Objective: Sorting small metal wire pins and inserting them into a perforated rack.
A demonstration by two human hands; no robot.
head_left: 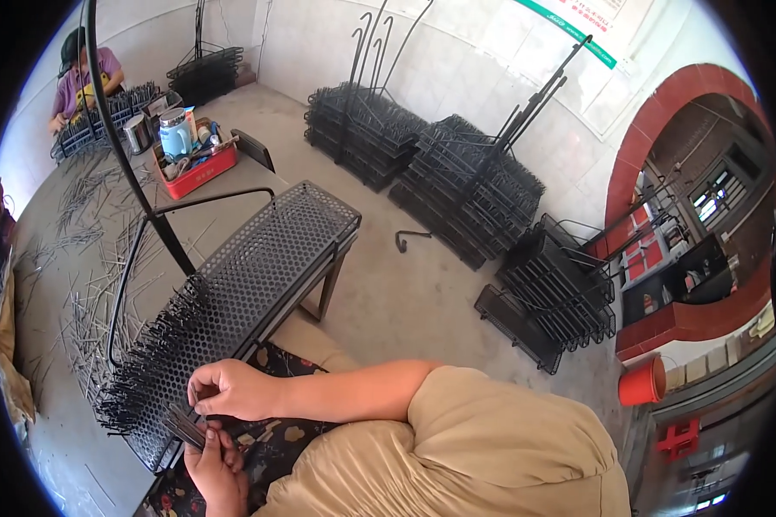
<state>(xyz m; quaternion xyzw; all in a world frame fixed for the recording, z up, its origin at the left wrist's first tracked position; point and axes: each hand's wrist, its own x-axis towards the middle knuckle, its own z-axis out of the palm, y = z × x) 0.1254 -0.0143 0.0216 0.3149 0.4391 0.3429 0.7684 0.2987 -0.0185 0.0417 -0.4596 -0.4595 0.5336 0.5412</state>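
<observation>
- Left hand point(215, 474): clenched around a bundle of thin dark metal rods point(184, 428), rod ends directed up and leftward, beside the near end of the rack.
- Right hand point(233, 392): just above the left, thumb and fingertips drawn close together; impossible to tell whether gripping a rod.
- Perforated black metal rack point(267, 241): slanting from lower left to upper right, just beyond both hands.
- Short dark pins point(147, 362): in a dense band along the left, lower half of that rack.
- Tall curved black post point(116, 138): at the rack's left side.
- Grey table point(69, 448): beneath loose scattered rods point(82, 327).
- Red basket point(203, 177): near the table's far edge, with a light-blue mug point(175, 136) inside; silver cup point(136, 135) alongside.
- Co-worker in a purple top point(108, 65): behind another pin-filled rack, upper left.
- Stacked black racks point(470, 181): on the floor, along the white wall.
- Red bucket point(642, 381): far right.
</observation>
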